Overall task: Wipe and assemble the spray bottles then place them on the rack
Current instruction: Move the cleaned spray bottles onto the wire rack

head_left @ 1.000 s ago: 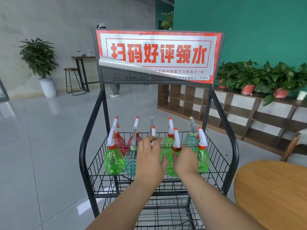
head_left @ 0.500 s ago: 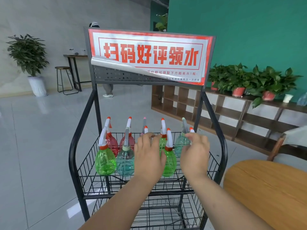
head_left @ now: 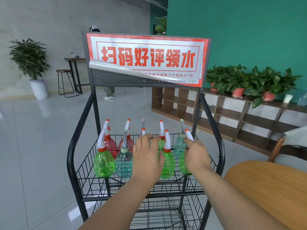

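Note:
Several assembled spray bottles stand in two rows in the top basket of a black wire rack (head_left: 221, 151). The front row has a green bottle (head_left: 103, 163), a pale blue bottle (head_left: 123, 165) and another green bottle (head_left: 167, 166). Red bottles (head_left: 110, 146) stand behind. My left hand (head_left: 147, 156) lies with spread, fairly straight fingers over the middle bottle, which it mostly hides. My right hand (head_left: 197, 156) curls round the neck of the front right green bottle (head_left: 182, 163), its index finger on the white sprayer head (head_left: 189, 136).
A red and white sign (head_left: 149, 58) tops the rack, its lower left corner peeling. A round wooden table (head_left: 269, 188) is at my right. Low wooden shelves (head_left: 216, 110) with potted plants line the green wall. A person stands behind the rack.
My right hand has shifted from the middle green bottle to the front right green bottle and settled lower on its neck. My left hand has stayed over the middle bottle.

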